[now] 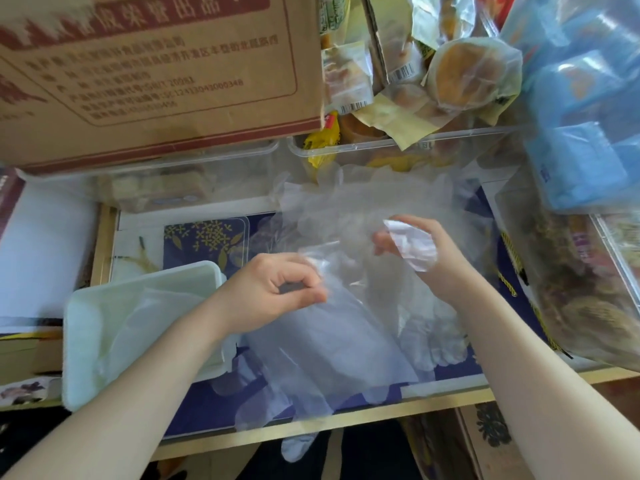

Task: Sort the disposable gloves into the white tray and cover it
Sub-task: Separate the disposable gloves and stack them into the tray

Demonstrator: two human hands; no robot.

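Obs: left hand (277, 289) curled, thumb and fingers pinching the top edge of a clear disposable glove (322, 341) that hangs down toward 6 o'clock over the surface (346, 422). Right hand (420, 252) at 3 o'clock of the left, curled round a crumpled wad of clear film (410, 247); whether that wad is another glove or part of the same one, cannot tell.

White tray (86, 317) lies at 9 o'clock of the left hand, near the surface's front-left; a flat translucent glove seems to lie in it already. More loose gloves (433, 341) lie at 5 o'clock of the right hand; a heap (346, 199) sits at 12 o'clock. 1 glove (298, 445) droops off the front edge.

Step, as judged: separating 1 glove from the pile for the tray.

Method notes: film clings, so peel slowly and check only 1 layer lifts. Smooth it flat before carrying toward 9 o'clock. Lay it square on the one inside, fingers within the rim, or the cover may not seat. No cover identified in view.
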